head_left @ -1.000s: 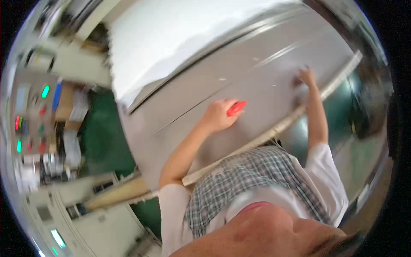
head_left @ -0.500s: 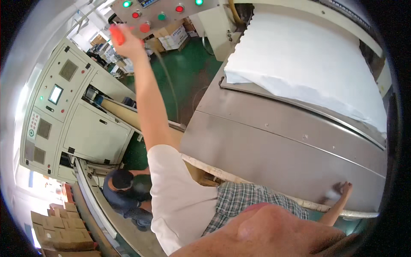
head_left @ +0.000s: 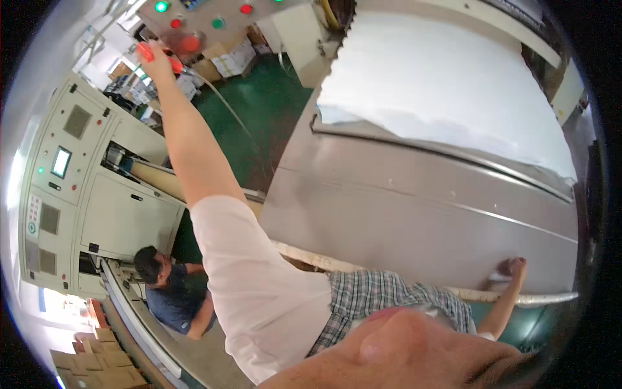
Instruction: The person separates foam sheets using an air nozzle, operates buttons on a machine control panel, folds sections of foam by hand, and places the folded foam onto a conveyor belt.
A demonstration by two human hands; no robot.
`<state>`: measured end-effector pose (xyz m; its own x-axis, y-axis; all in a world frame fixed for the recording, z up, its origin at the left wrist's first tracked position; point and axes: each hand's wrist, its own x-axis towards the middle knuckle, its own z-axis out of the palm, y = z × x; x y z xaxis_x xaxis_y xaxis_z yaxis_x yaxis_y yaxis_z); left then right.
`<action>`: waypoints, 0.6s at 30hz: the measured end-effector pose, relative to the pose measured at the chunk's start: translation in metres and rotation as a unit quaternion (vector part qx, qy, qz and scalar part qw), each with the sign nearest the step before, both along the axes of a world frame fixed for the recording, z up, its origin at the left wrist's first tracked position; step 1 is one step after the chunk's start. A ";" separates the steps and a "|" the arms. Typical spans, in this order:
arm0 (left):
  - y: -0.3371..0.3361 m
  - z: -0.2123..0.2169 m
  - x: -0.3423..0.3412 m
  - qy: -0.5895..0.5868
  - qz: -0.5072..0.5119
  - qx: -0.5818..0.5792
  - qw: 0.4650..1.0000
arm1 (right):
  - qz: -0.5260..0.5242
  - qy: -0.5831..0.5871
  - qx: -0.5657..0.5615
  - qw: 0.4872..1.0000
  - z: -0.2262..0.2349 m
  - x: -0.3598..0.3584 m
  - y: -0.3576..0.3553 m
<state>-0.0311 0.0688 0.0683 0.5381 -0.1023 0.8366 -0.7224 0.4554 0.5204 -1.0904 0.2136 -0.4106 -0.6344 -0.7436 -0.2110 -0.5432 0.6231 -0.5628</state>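
Stretched out at the upper left, my left hand (head_left: 157, 63) is closed round a red air gun (head_left: 175, 64), and a thin hose (head_left: 228, 107) trails down from it. The hand is left of and below a control panel with coloured buttons (head_left: 217, 24). At the lower right, my right hand (head_left: 516, 266) is curled low over the near part of a grey metal table (head_left: 363, 214). A pale patch shows beside its fingers; I cannot tell whether it is held or a reflection. White sheet material (head_left: 427, 78) lies across the far part of the machine.
A cream machine cabinet (head_left: 133, 214) with a small screen stands at the left. Below it a person in a dark shirt (head_left: 173, 295) is beside a long rail (head_left: 139, 330). Cardboard boxes (head_left: 103, 363) are stacked at the lower left, and more cartons (head_left: 227, 58) sit on the green floor.
The whole view has shifted, with most things now further left. My left hand has turned with the air gun, showing more of it and its hose. The other person has raised their head.
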 end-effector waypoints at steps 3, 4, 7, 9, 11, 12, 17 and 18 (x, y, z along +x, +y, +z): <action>-0.019 0.007 0.043 0.090 -0.065 0.066 0.992 | 0.010 0.036 -0.019 0.999 -0.011 -0.021 0.000; -0.013 0.017 0.065 0.095 -0.049 0.090 0.990 | 0.016 0.034 -0.010 0.999 -0.016 -0.012 -0.008; -0.005 0.031 0.099 0.094 -0.023 0.099 0.990 | 0.047 0.136 0.020 0.989 -0.028 -0.009 -0.025; -0.004 0.027 0.099 0.093 -0.026 0.085 0.992 | 0.044 0.121 0.016 0.992 -0.029 -0.025 -0.019; 0.014 0.009 0.094 0.058 -0.017 0.084 0.995 | 0.049 0.122 0.021 0.991 -0.025 -0.012 -0.019; -0.011 -0.024 0.045 0.155 -0.034 0.025 0.987 | 0.028 0.138 0.027 0.990 -0.008 -0.022 0.002; 0.002 -0.032 -0.002 0.092 0.012 -0.055 0.994 | 0.028 0.148 0.048 0.987 -0.005 -0.007 0.001; 0.007 -0.041 -0.011 0.021 0.208 -0.097 0.973 | 0.007 0.137 0.044 0.990 -0.003 0.004 -0.002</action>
<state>-0.0424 0.0757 0.0273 0.5333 0.2892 0.7949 -0.8452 0.2203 0.4869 -1.0859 0.2115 -0.4136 -0.6670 -0.7386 -0.0977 -0.6761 0.6552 -0.3370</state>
